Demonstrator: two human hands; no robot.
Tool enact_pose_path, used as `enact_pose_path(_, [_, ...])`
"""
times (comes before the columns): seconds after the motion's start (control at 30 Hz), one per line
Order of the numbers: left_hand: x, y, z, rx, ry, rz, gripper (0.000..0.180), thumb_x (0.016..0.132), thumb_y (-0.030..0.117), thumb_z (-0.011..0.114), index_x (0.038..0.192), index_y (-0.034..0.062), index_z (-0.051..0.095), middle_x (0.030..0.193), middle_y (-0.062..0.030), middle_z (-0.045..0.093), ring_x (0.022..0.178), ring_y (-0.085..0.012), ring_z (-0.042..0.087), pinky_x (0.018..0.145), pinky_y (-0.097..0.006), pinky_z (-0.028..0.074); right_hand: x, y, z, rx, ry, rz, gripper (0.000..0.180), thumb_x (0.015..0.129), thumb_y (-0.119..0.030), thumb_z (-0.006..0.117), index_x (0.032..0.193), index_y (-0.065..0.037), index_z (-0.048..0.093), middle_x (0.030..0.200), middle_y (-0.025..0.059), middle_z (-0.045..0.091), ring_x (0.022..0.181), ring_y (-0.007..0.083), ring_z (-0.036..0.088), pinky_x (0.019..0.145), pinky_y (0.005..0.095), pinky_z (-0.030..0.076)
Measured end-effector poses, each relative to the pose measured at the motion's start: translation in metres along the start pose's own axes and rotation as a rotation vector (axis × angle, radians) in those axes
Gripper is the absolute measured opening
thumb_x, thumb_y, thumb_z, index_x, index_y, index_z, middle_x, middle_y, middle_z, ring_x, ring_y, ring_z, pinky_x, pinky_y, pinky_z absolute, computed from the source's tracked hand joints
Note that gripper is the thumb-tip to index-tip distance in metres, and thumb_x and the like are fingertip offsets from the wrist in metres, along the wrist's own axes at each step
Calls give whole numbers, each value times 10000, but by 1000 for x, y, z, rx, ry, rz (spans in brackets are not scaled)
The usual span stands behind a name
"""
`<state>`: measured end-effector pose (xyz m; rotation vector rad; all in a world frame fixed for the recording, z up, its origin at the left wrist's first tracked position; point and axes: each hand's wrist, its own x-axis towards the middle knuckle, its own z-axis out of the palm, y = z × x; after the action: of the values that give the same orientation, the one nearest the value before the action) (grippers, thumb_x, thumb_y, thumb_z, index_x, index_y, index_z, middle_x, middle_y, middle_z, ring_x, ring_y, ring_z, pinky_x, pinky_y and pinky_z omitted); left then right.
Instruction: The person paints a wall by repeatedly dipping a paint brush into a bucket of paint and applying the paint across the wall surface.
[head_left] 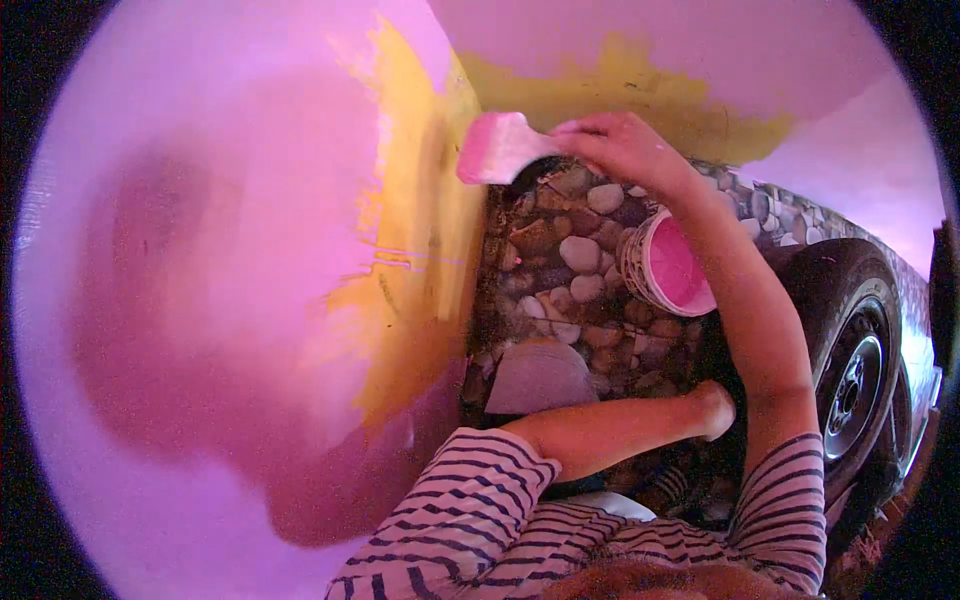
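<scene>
Your right hand (625,145) is up at the far corner, closed tight around the handle of a wide paint brush (497,147); the handle is hidden inside your grip; the bristles are thick with pink paint and sit right by the yellow strip (420,230) on the left wall (200,280), though you cannot tell if they touch it. The brush looks light and easy to lift; the bristles look soft and bendy; wet paint could make it slippery, so the dry handle looks like the best place to hold. The paint bucket (668,270) stands on the pebble floor (560,250), just under your right arm, with pink paint inside; it may be heavy and could tip. Your left hand (715,408) reaches low to the right, close to the car tyre (850,370); the fingers are out of sight, so you cannot tell if that grip is open or closed. A grey flat stone (540,378) lies near your left arm.
</scene>
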<state>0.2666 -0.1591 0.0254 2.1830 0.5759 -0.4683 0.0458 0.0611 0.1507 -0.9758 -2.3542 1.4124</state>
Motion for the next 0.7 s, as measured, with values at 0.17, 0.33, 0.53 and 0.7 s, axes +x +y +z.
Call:
enact_pose_path(0.17, [13,-2,28,-57,185,29,348,697,277,714,1011,132,744,1074,-71,708,982,-252,664,787,-423,540,35,-40,-1,2,75,-113,348,899,-412,605,994,-100,725,586,-57,502,516,54,431,465,245,331])
enact_pose_path(0.33, [57,-8,65,-99,297,-36,344,686,279,720,1002,145,747,1079,-65,707,995,-255,661,788,-424,537,24,-161,-57,99,159,-47,267,911,-314,638,888,-55,699,608,6,551,545,91,472,490,257,384])
enact_pose_path(0.53, [41,-5,44,-98,252,15,339,692,271,713,1003,141,746,1080,-70,706,995,-256,662,789,-424,538,34,-130,-55,620,93,-250,257,903,-322,647,867,-71,690,604,-51,507,515,49,391,460,213,286])
enact_pose_path(0.7, [33,3,28,-103,263,39,335,697,265,708,1005,138,745,1081,-74,706,995,-257,662,790,-423,538,53,-23,34,506,60,-97,460,872,-561,605,735,-127,668,595,-59,494,492,72,407,455,249,323])
